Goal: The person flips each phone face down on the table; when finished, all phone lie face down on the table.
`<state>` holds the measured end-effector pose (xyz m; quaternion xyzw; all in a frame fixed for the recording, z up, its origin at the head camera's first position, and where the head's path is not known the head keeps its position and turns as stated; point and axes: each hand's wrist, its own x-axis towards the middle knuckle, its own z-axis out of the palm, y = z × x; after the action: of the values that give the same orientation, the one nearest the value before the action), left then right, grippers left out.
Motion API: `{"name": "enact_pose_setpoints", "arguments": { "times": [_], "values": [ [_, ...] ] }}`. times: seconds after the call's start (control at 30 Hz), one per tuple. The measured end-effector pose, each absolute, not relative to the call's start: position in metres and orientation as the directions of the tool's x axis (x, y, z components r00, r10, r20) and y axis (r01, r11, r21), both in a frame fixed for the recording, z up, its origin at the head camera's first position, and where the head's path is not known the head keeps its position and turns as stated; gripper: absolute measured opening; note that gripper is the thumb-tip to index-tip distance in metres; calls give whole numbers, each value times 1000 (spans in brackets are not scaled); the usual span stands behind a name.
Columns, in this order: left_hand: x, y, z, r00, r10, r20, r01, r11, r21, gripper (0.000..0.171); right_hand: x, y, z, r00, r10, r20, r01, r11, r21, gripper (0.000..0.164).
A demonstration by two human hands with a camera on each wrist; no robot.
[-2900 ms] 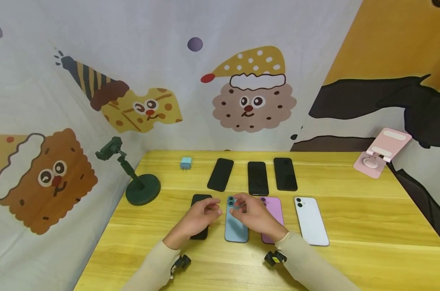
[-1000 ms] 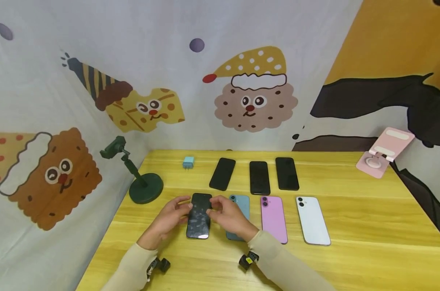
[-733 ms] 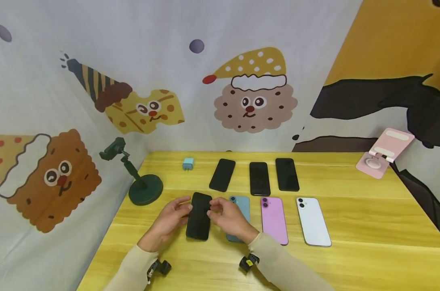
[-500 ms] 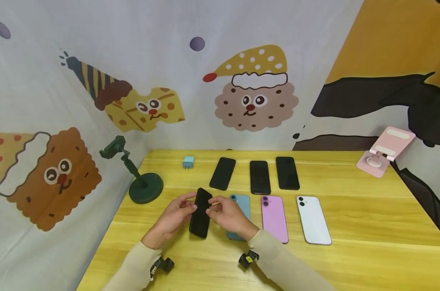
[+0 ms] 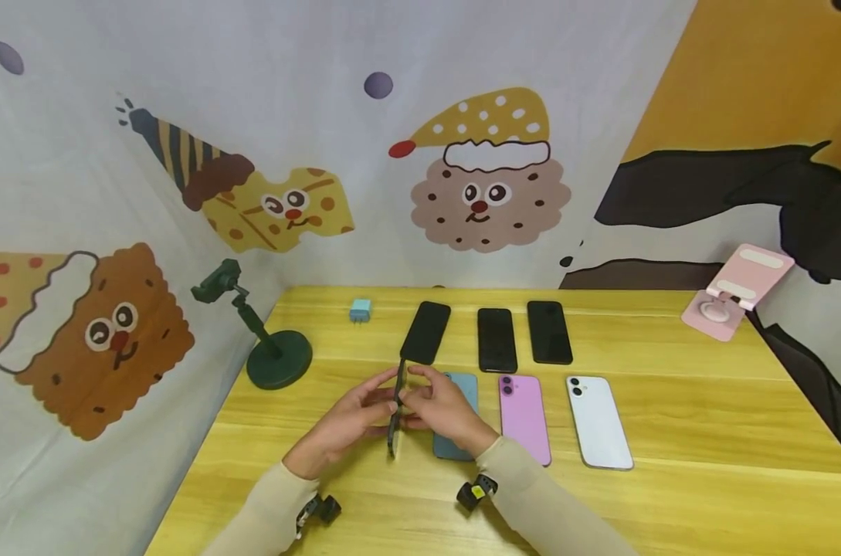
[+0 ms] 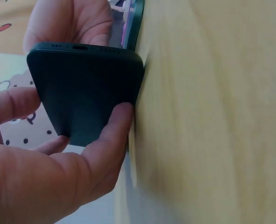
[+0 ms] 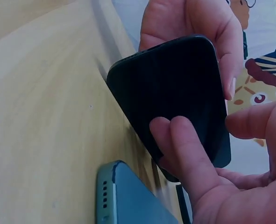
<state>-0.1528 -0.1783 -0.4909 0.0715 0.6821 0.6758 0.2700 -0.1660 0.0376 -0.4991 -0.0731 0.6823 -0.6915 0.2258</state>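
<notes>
We show both hands with fingers parted to a moderate width: the left hand spans the black phone from upper to lower long edge, while the right hand meets its upper edge and lays two fingers on its broad face. This phone stands nearly upright on a long edge, left of the blue phone; we cannot tell whether it touches the table. Its visible faces look dark and plain, with ports along one short end. The right hand partly covers the blue phone. To the right we find a pink phone and a white phone; farther back lie three dark phones, and at far left a green stand.
</notes>
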Motion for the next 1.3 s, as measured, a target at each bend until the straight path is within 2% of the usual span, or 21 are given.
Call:
{"name": "enact_pose_setpoints", "arguments": {
  "times": [0.2, 0.37, 0.5, 0.7, 0.97, 1.3],
  "values": [
    [-151, -176, -492, -833, 493, -251, -238, 90, 967, 71, -167, 39, -499, -881, -420, -218, 237, 7, -972, 70],
    [-149, -174, -492, -820, 522, -235, -221, 90, 971, 70, -170, 40, -498, -900, -377, -221, 211, 67, -975, 63],
    [-148, -176, -490, -845, 472, -251, -220, 122, 968, 66, -171, 44, -494, -908, -354, -226, 205, 96, -974, 59],
    [-149, -181, -489, -877, 386, -285, -246, 149, 958, 63, -170, 49, -490, -909, -351, -226, 190, 135, -972, 62],
    [-154, -184, -490, -857, 391, -335, -330, 82, 940, 69, -168, 55, -484, -895, -405, -187, 169, 79, -982, 57],
    [-155, -183, -486, -868, 367, -335, -329, 82, 941, 66, -169, 60, -486, -861, -479, -172, 180, 30, -983, 60]
  ]
}}
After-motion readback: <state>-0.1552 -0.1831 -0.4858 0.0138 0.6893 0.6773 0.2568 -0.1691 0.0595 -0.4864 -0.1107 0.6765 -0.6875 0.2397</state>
